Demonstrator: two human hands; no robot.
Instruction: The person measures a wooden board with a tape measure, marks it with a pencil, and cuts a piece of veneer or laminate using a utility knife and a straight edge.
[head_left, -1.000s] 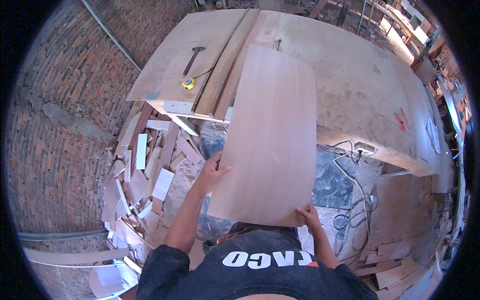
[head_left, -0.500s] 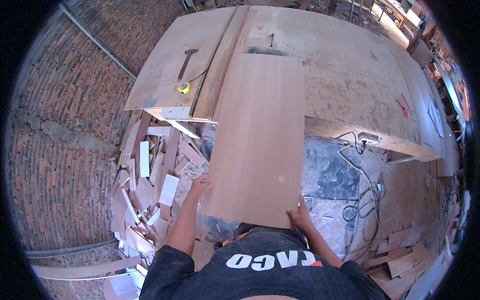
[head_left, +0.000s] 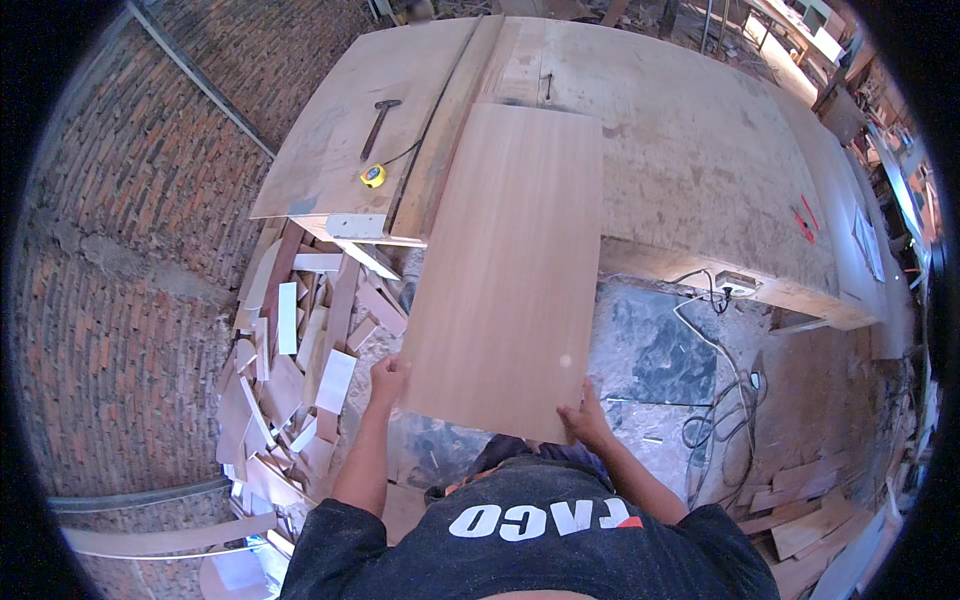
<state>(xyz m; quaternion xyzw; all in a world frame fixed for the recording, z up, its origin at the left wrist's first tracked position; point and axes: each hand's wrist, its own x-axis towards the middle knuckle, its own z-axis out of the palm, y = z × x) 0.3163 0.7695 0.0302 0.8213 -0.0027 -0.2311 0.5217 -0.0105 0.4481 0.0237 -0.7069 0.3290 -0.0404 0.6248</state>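
Between my hands is a long rectangular wooden panel (head_left: 505,260) with a fine light grain. Its far part rests over the workbench (head_left: 690,150), while the near part juts out past the bench edge toward me. My left hand (head_left: 389,380) is closed on the panel's left edge near its close corner. On the opposite side my right hand (head_left: 587,415) grips the right edge by the near corner, thumb on top. The undersides of the panel and the fingers below it are hidden.
A wooden fence strip (head_left: 445,130) runs along the bench beside the panel. Left of it lie a hammer (head_left: 377,130) and a yellow tape measure (head_left: 373,176). Red-handled pliers (head_left: 805,222) lie at the right. Offcuts (head_left: 300,350) pile up by the brick wall; a cable (head_left: 735,400) coils on the floor.
The panel's near end has swung a little to the left and slightly away from me, both hands moving with it and keeping their hold.
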